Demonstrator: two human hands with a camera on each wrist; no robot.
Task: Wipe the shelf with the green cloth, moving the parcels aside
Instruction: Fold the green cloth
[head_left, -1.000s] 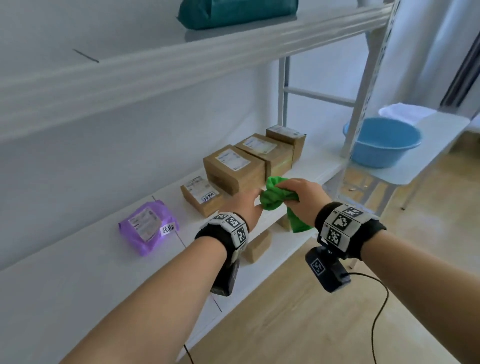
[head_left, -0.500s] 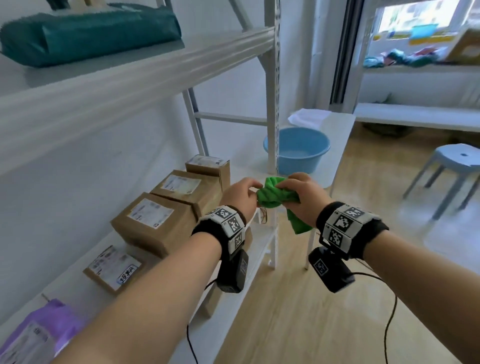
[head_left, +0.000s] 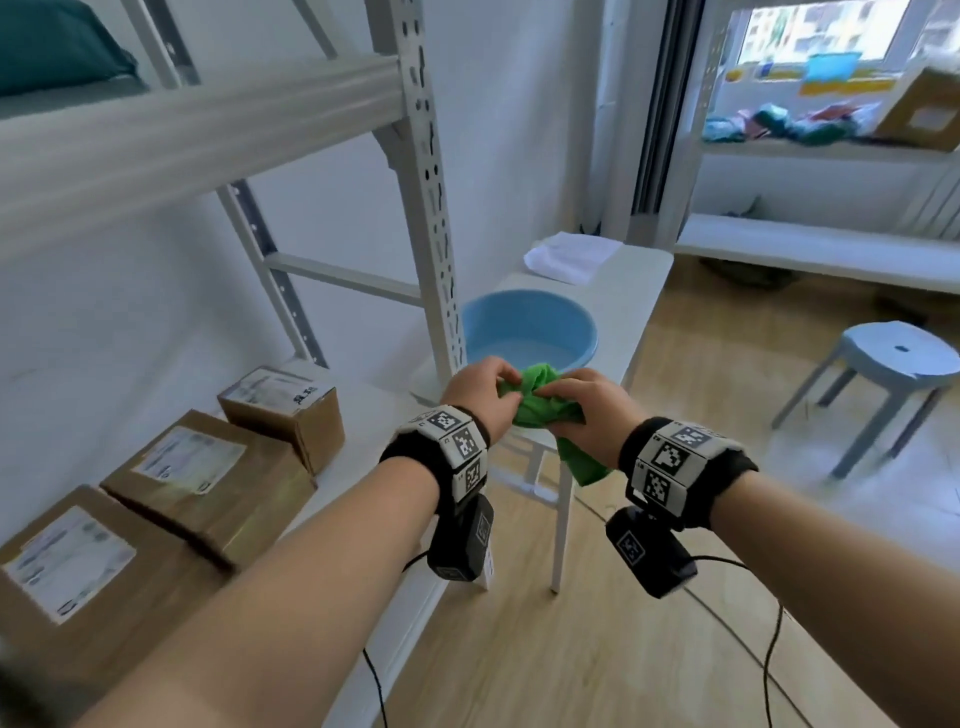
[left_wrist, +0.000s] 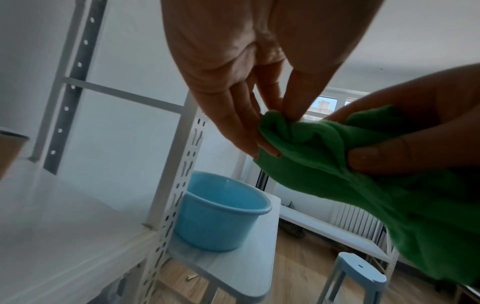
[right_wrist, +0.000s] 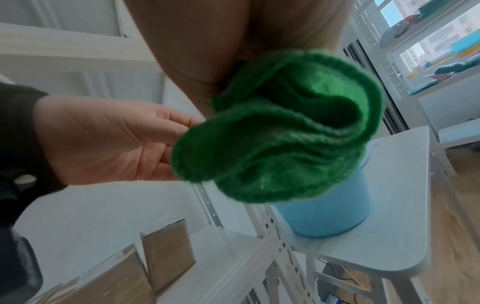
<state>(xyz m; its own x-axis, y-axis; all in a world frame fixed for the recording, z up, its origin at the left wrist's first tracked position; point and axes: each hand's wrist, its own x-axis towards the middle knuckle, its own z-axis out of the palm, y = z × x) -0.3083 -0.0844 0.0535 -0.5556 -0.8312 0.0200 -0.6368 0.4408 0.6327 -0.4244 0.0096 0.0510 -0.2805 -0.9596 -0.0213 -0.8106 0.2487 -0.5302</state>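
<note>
Both my hands hold the bunched green cloth (head_left: 540, 402) in the air, off the right end of the white shelf (head_left: 379, 410). My left hand (head_left: 506, 387) pinches a fold at the cloth's left edge (left_wrist: 272, 123). My right hand (head_left: 558, 413) grips the bulk of it, and a tail hangs below (right_wrist: 280, 133). Three brown parcels sit in a row on the shelf to my left: a small box (head_left: 283, 410), a larger one (head_left: 208, 483) and the nearest (head_left: 78, 571). Neither hand touches them.
The shelf's perforated upright (head_left: 431, 208) stands just left of my hands. Behind them a blue basin (head_left: 530, 332) and a folded white cloth (head_left: 571, 254) sit on a white side table (head_left: 634, 291). A blue stool (head_left: 893, 358) stands on the wooden floor at right. Overhead is an upper shelf (head_left: 182, 135).
My view has swung right and both hands have carried the cloth from in front of the parcels towards the basin. The purple parcel has left the view.
</note>
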